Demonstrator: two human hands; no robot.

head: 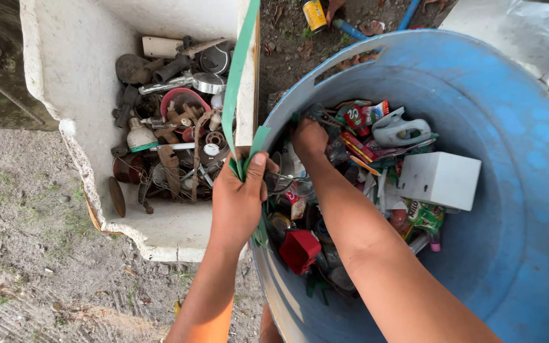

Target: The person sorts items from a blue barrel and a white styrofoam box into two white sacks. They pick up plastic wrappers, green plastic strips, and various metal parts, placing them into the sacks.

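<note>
left hand [239, 200] clenched on green strap [239, 76], which I see running up over white foam box [65, 82] of rusty metal scrap [166, 133] | right hand [309, 136] deep in blue barrel [516, 241] among mixed litter [363, 165], grip hidden, cannot tell

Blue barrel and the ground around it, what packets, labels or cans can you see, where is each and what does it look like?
Red and green packet: barrel's far side, beside the right hand; crumpled.
Green sachet: below the white box; glossy, printed.
Small red and white packet: by the left hand; creased.
Yellow can: on the dirt beyond the blue barrel; cylindrical, dark band.
</note>
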